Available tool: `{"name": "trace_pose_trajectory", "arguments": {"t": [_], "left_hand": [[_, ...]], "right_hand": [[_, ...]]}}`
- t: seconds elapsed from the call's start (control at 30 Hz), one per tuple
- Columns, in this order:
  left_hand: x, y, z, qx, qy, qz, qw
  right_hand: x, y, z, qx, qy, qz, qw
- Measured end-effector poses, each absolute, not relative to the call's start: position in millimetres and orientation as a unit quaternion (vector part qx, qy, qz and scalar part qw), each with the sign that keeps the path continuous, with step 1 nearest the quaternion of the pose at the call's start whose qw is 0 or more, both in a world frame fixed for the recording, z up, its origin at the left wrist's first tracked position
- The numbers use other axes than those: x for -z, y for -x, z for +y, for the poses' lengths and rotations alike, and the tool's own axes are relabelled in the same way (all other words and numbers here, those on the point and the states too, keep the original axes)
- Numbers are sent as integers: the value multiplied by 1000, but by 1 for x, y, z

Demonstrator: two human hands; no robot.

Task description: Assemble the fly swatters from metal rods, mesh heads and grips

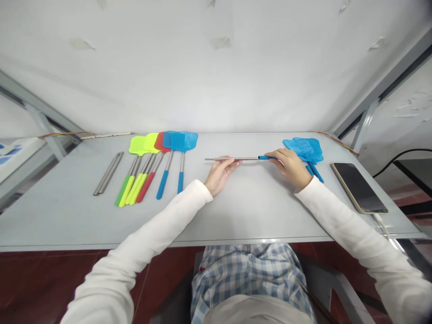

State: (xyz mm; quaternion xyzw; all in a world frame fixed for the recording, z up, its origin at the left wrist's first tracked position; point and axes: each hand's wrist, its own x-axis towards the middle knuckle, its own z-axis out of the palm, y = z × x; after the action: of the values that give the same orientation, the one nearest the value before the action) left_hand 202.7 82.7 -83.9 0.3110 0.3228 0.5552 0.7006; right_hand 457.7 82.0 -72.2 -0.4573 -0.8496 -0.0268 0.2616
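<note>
A thin metal rod with a blue handle grip on its right end lies level between my hands, just over the table. My left hand is closed on the bare metal, thumb on top and fingers beneath. On the blue grip, my right hand is closed with its fingers from above, hiding the grip's far end. Close by my right hand are blue fly swatter heads, overlapping, and blue handle grips partly behind the hand.
Assembled fly swatters in green-yellow, red and blue lie in a row left of my hands. Farther left are loose metal tubes. A phone with a cable is at the right. A wall rises behind the grey table.
</note>
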Motion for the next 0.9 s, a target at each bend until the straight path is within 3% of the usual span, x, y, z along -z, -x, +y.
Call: {"name": "trace_pose_trajectory", "arguments": {"t": [0.4, 0.63, 0.9], "left_hand": [[86, -198, 82, -543, -324, 319, 706], [85, -196, 82, -525, -345, 314, 711], [80, -198, 74, -450, -438, 333, 703]], "right_hand": [[73, -452, 73, 130, 476, -834, 246], [74, -453, 74, 130, 468, -838, 248], [78, -432, 60, 58, 385, -859, 333]]}}
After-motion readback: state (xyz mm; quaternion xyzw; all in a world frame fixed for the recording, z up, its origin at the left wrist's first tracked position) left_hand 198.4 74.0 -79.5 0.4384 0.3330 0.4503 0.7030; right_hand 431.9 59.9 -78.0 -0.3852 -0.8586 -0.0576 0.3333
